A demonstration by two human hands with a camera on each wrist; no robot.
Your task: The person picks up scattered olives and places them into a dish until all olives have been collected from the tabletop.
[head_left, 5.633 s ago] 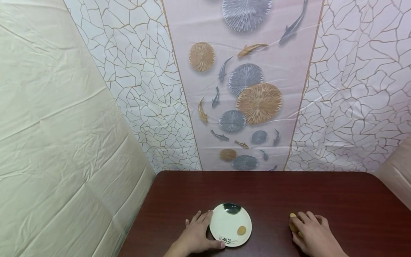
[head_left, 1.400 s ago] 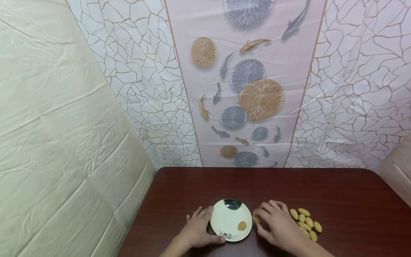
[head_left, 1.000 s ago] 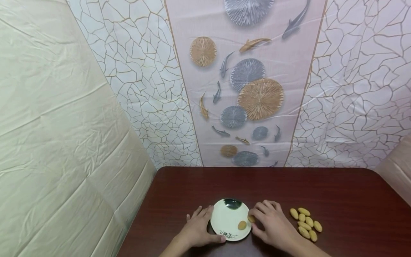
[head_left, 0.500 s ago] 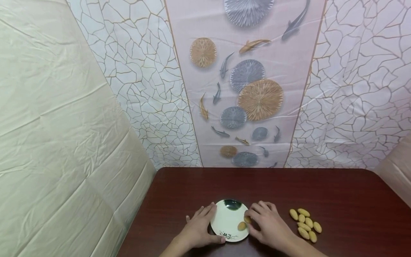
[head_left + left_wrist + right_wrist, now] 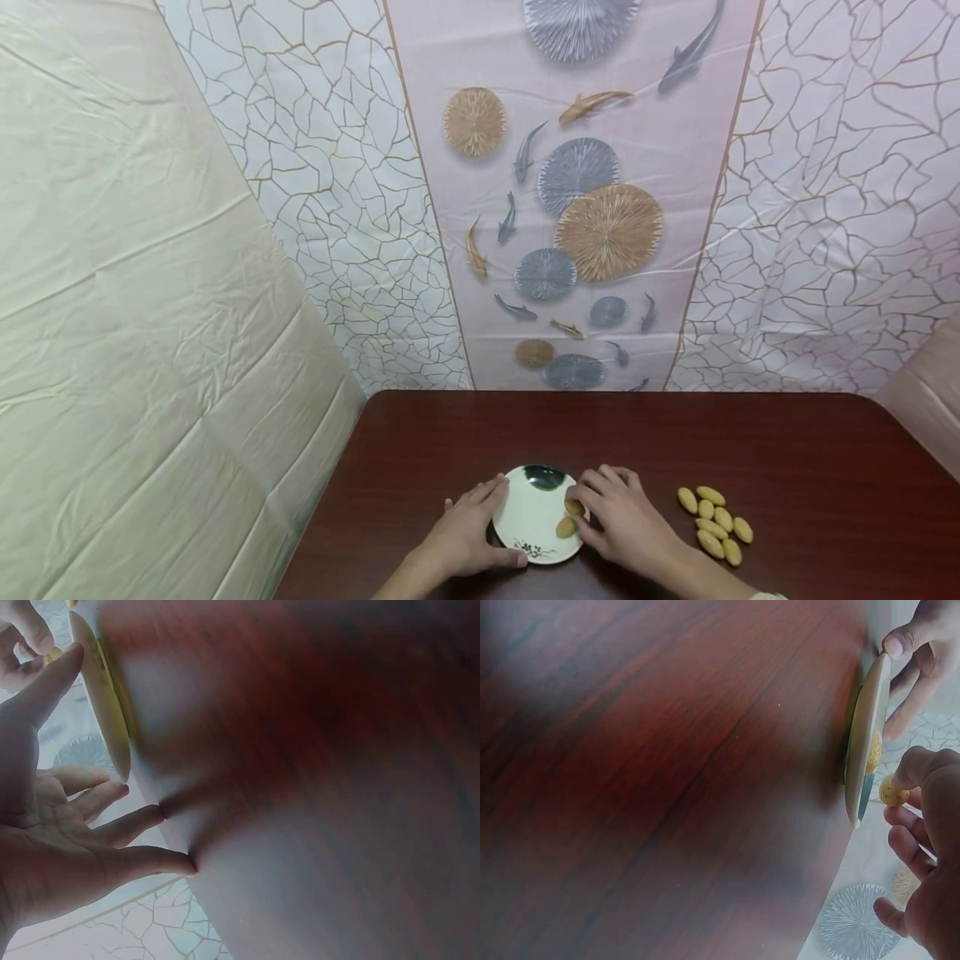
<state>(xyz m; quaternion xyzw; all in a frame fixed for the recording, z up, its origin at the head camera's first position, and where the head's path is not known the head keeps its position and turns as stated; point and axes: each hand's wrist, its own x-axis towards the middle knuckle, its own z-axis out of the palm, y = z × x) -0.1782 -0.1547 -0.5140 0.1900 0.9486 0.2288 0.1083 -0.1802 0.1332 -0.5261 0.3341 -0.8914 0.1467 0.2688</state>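
A small white plate (image 5: 531,510) with a dark green patch and a painted sprig lies on the table. My left hand (image 5: 463,537) rests against its left side, fingers spread and thumb at the near rim. One small yellow oval fruit (image 5: 566,527) lies on the plate's right part. Just over the right rim, my right hand (image 5: 626,525) pinches another yellow oval fruit (image 5: 893,790) between thumb and fingers. In the right wrist view this fruit looks round, speckled and apart from the plate. Its fingers partly hide the plate's right edge in the head view.
Several more yellow oval fruits (image 5: 711,525) lie in a loose cluster right of my right hand. The dark red-brown table (image 5: 450,433) ends at a patterned cloth backdrop (image 5: 570,250). A pale cloth (image 5: 165,333) hangs along the left side.
My right hand has gone from the cluster leftward to the plate, carrying one fruit over the right rim. My left hand has stayed at the plate's left side.
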